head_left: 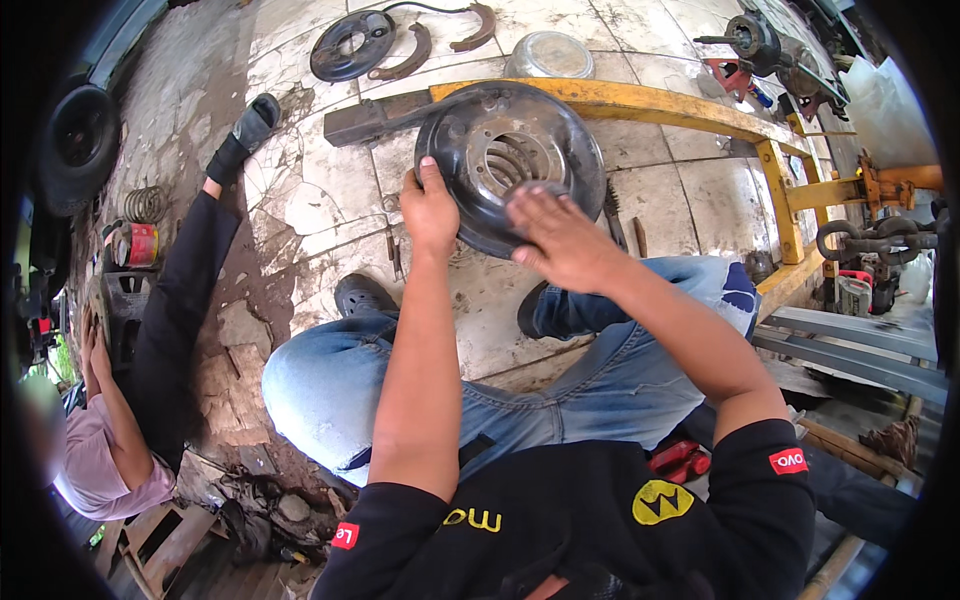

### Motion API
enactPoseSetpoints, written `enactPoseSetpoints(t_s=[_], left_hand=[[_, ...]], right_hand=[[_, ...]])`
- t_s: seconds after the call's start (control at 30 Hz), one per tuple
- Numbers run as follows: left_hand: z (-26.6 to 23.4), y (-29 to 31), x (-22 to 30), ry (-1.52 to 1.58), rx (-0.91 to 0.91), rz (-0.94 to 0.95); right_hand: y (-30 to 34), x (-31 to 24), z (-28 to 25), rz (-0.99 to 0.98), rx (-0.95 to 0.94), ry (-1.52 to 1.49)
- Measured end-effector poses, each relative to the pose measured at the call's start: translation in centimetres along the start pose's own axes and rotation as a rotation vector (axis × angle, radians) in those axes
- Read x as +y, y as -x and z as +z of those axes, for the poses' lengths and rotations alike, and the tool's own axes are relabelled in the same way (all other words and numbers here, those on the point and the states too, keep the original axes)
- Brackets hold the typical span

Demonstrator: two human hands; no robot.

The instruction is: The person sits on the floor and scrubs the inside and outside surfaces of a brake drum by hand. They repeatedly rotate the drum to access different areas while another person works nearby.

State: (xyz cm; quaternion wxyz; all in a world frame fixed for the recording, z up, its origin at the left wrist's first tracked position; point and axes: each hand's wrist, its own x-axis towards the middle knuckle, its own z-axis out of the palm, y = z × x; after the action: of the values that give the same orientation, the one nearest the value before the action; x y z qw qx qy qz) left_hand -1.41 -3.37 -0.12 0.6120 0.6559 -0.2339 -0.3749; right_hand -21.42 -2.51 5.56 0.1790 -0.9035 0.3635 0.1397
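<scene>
The left hand [432, 212] grips the left edge of a big, round, black metal plate [562, 122] over the dirty white tile floor [660, 205]. Apart from it, the blurry right hand [568, 240] touches the plate's front; its grip I cannot tell.

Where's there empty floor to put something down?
Bare tiles lie between the left hand and the other person's foot. Another patch lies between the brown stick and the yellow frame. It's crowded at the disc and beyond the frame, by the dark shackles.
</scene>
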Motion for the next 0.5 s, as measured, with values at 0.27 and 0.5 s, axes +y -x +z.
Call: enactPoseSetpoints(t_s=[0.27,0.5], left_hand=[[-0.2,0.0,-0.1,-0.109,0.049,0.022],[0.2,0.2,0.7,-0.048,0.006,-0.016]], right_hand=[[0.3,-0.4,1.1,-0.006,0.067,0.006],[-0.8,-1.7,1.6,0.002,0.144,-0.09]])
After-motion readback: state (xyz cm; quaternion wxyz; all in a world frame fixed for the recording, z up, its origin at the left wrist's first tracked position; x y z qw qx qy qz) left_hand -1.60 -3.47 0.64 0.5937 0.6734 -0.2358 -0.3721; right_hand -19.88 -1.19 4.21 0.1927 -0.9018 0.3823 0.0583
